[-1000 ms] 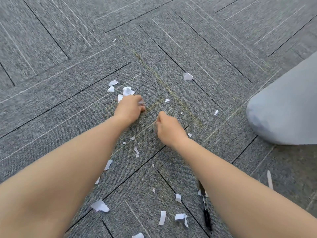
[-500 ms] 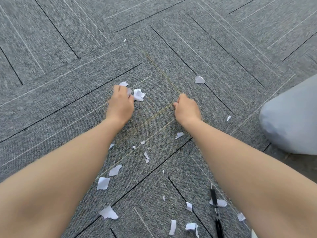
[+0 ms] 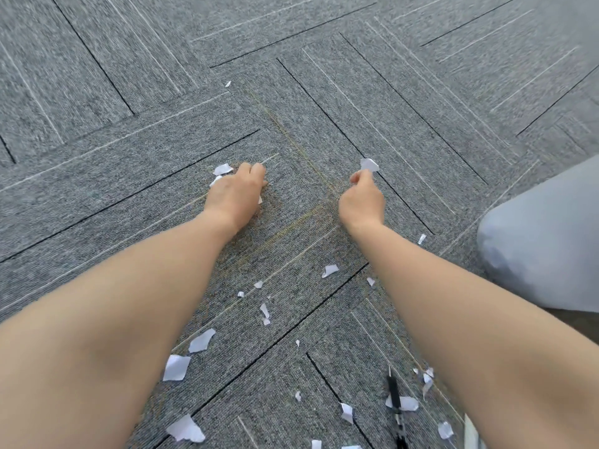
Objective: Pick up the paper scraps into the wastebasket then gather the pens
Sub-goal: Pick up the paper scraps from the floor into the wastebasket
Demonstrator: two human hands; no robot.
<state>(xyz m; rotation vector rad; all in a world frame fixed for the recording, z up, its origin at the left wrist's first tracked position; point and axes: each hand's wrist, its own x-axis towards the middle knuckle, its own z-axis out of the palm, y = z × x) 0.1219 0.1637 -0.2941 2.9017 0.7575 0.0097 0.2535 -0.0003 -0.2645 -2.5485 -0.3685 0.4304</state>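
**Both hands down on the carpet, scraps all over the place**

So the person's two bare arms reach out over a grey carpet-tile floor with thin dark and pale lines running across it. The left hand sits knuckles-up on the carpet, fingers curled under, with white torn paper scraps poking out at its far side and a sliver showing at its near edge. Looks like its grip is clenched around some of that paper, though how much is inside I can't tell.

The right hand is lifted a bit, thumb and forefinger reaching at a small white folded paper scrap right at the fingertips. It's touching or all but touching, and I can't tell whether that grip has actually closed on it.

Loads more white scraps lie loose between and beneath the forearms, big ones near the left elbow, tiny ones in the middle. A black pen lies on the floor under the right forearm, across a scrap. A pale blue-grey rounded fabric shape fills the right edge.
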